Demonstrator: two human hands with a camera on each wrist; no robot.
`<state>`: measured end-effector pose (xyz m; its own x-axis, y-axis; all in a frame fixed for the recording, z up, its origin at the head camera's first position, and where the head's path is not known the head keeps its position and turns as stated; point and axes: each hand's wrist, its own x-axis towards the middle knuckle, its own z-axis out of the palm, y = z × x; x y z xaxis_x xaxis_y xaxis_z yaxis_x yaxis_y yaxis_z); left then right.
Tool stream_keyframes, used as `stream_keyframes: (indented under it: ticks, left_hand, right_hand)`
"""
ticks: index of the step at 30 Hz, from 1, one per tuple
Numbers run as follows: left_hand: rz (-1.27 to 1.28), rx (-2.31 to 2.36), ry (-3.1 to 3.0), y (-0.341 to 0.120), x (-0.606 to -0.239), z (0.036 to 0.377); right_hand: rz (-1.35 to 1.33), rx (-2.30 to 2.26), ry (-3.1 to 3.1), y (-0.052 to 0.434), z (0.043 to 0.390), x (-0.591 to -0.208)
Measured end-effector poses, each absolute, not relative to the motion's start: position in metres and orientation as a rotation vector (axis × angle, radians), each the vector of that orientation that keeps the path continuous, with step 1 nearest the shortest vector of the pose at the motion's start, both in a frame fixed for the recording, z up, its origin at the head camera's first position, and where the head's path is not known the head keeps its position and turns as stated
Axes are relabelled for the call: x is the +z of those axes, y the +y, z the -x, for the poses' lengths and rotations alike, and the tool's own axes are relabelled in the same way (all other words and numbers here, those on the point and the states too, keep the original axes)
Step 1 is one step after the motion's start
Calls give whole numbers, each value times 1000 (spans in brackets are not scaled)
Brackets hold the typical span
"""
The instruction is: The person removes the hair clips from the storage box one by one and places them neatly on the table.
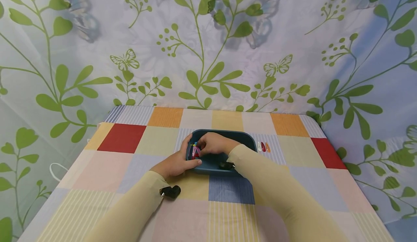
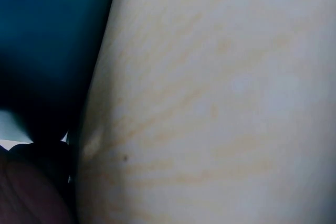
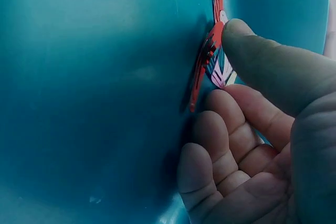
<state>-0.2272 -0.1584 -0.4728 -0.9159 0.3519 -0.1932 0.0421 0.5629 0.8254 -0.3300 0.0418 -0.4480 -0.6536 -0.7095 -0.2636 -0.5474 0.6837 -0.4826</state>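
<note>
A dark blue tray holds a bunch of snap hair clips at its left end, pink, red, blue and yellow among them. My left hand holds the tray's left corner, thumb along the near rim and fingers by the left wall. Inside the tray, my right hand has thumb and index finger at the bunch, pinching a pink hair clip. Against the thumb tip leans a red hair clip, its pointed end downward. In the left wrist view, the tray's wall fills the upper left.
Just right of the tray, a white hair clip, a dark red hair clip and an orange hair clip lie side by side on the patchwork tablecloth. A leaf-patterned curtain hangs behind. A white cable loops at the left edge.
</note>
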Motion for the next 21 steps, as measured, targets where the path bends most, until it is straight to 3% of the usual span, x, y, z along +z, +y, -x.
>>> stream_keyframes:
  ticks: [21]
  left_hand:
    - [-337, 1315, 2445, -159, -474, 228]
  right_hand:
    - [1028, -348, 2525, 35, 324, -443]
